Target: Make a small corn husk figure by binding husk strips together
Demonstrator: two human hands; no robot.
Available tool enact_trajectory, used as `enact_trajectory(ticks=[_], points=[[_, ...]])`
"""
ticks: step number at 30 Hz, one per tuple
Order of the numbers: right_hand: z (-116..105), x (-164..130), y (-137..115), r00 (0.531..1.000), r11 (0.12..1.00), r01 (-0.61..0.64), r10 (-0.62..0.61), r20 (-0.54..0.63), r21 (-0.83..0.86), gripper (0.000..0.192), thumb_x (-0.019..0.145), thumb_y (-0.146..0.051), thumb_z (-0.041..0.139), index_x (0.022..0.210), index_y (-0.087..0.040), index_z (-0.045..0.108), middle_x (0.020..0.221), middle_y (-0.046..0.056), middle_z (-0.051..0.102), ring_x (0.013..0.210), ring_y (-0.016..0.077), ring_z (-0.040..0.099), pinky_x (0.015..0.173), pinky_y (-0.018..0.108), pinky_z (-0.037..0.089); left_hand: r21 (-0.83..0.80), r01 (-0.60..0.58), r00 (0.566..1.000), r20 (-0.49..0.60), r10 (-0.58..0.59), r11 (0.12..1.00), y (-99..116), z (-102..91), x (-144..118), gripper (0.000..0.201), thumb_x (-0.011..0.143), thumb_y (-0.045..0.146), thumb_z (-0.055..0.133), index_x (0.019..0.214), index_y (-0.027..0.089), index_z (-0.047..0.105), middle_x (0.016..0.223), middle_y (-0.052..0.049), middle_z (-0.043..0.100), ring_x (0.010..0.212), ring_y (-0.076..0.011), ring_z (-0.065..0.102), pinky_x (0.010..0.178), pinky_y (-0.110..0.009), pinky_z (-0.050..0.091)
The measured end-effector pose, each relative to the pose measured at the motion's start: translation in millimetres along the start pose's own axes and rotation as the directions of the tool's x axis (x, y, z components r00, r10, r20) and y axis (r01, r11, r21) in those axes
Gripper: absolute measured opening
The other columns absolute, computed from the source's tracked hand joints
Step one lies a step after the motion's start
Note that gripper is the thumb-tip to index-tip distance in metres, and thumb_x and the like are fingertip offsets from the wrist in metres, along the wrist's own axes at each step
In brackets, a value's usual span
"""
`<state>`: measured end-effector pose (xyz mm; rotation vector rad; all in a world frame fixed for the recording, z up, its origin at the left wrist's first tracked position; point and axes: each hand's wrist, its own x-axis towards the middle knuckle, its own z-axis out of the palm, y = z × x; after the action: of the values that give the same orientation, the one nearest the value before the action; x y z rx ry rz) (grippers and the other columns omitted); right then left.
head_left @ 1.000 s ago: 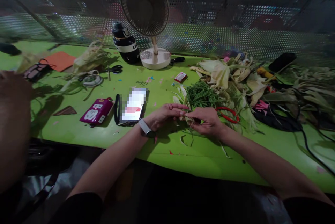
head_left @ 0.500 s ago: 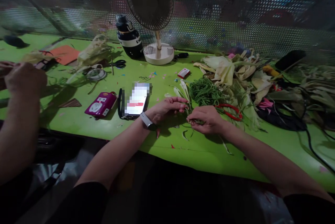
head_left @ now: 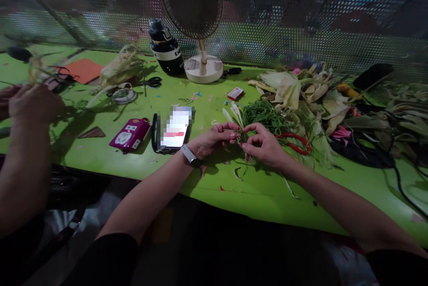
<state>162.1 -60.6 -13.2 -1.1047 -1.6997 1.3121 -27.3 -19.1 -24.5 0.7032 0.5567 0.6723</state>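
Both forearms stretched forward, left hand [head_left: 214, 138] and right hand [head_left: 264, 145] close together, fingertips pinched, watch on left wrist

You have two hands at work on the green table [head_left: 100, 161]: your left hand [head_left: 214, 139] and your right hand [head_left: 264, 145]. A co-worker's hand [head_left: 33, 105] makes a third. There is one desk fan [head_left: 194, 9], one dark water bottle [head_left: 165, 51], one phone [head_left: 174, 127], one magenta pouch [head_left: 129, 133] and one small red-and-white box [head_left: 235, 94]. You can count two pairs of scissors: black-handled scissors [head_left: 151, 82] and red-handled scissors [head_left: 296, 142]. One tangle of green cord [head_left: 262, 114], one orange sheet [head_left: 83, 70].
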Motion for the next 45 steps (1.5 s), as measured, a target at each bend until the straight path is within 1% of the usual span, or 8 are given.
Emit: enact_trajectory(ticks=[6,10,14,18,28,34,39,45], points=[[-0.6,-0.3,-2.7,1.0,0.999,-0.019,0.02,0.015,-0.032,0.019,0.077,-0.026,0.058,0.093,-0.018,0.052,0.049,-0.011,0.048,0.039,0.0059,0.043,0.041,0.018,0.033,0.043,-0.015,1.0,-0.006,0.015,0.999,-2.9,-1.6,1.4,0.028,0.063,0.011,0.078,0.088,0.013,0.065,0.06,0.0,0.066,0.054,-0.0076,0.062,0.041,-0.01,0.039],[-1.2,0.3,1.3,0.999,0.996,-0.042,0.044,0.022,-0.075,0.017,0.076,-0.026,0.059,0.089,-0.019,0.053,0.048,-0.011,0.047,0.038,0.0056,0.042,0.041,0.018,0.034,0.106,-0.017,1.0,-0.023,0.019,0.994,-2.2,-2.1,1.8,0.027,0.06,0.012,0.081,0.084,0.012,0.068,0.065,-0.002,0.069,0.054,-0.0074,0.063,0.041,-0.01,0.039],[-2.1,3.1,3.5,0.995,0.995,-0.096,0.096,0.021,-0.025,0.015,0.075,-0.028,0.059,0.084,-0.018,0.052,0.049,-0.009,0.049,0.039,0.0063,0.043,0.04,0.019,0.036,0.139,0.001,0.999,-0.048,0.005,0.99,-0.8,-1.2,2.3,0.022,0.057,0.012,0.082,0.076,0.01,0.071,0.063,-0.004,0.07,0.054,-0.0072,0.063,0.041,-0.009,0.039],[-2.5,5.6,2.9,0.993,0.992,-0.122,0.122,0.004,0.04,0.017,0.074,-0.032,0.06,0.08,-0.019,0.05,0.05,-0.008,0.051,0.039,0.0074,0.044,0.041,0.02,0.036,0.14,0.013,0.997,-0.078,-0.002,0.99,-0.4,-0.4,2.3,0.022,0.055,0.012,0.083,0.075,0.01,0.072,0.062,-0.004,0.07,0.057,-0.0086,0.065,0.042,-0.009,0.042],[-5.1,6.9,7.4,0.994,0.992,-0.094,0.098,-0.044,0.085,0.018,0.075,-0.033,0.06,0.081,-0.019,0.05,0.05,-0.008,0.049,0.04,0.0064,0.039,0.041,0.02,0.034,0.121,0.013,0.998,-0.069,-0.005,0.993,0.2,-1.0,-0.6,0.022,0.066,0.011,0.077,0.086,0.012,0.071,0.073,-0.005,0.073,0.07,-0.0111,0.069,0.053,-0.012,0.052],[-4.0,6.6,10.5,0.996,0.995,-0.073,0.076,-0.036,0.068,0.015,0.077,-0.031,0.058,0.083,-0.019,0.051,0.053,-0.008,0.051,0.041,0.0068,0.041,0.041,0.02,0.038,0.111,0.041,0.997,-0.068,-0.034,0.993,1.1,0.8,-2.4,0.016,0.068,0.009,0.074,0.083,0.011,0.071,0.071,-0.005,0.072,0.068,-0.0106,0.069,0.054,-0.013,0.052],[-3.4,5.8,11.9,0.997,0.998,-0.057,0.058,-0.049,0.041,0.014,0.078,-0.03,0.059,0.082,-0.019,0.052,0.054,-0.006,0.054,0.042,0.007,0.044,0.041,0.019,0.038,0.139,0.042,0.997,-0.066,-0.033,0.989,0.6,1.5,-2.9,0.014,0.067,0.011,0.075,0.08,0.01,0.072,0.069,-0.006,0.072,0.065,-0.0105,0.068,0.055,-0.014,0.052],[-1.3,5.6,13.1,0.995,0.997,-0.059,0.063,-0.083,0.053,0.014,0.078,-0.031,0.058,0.081,-0.019,0.051,0.055,-0.005,0.056,0.04,0.0077,0.047,0.041,0.02,0.04,0.17,0.013,0.996,-0.084,0.001,0.985,-0.3,0.4,-2.0,0.019,0.059,0.015,0.081,0.077,0.011,0.074,0.068,-0.005,0.073,0.063,-0.0101,0.067,0.061,-0.017,0.054]])
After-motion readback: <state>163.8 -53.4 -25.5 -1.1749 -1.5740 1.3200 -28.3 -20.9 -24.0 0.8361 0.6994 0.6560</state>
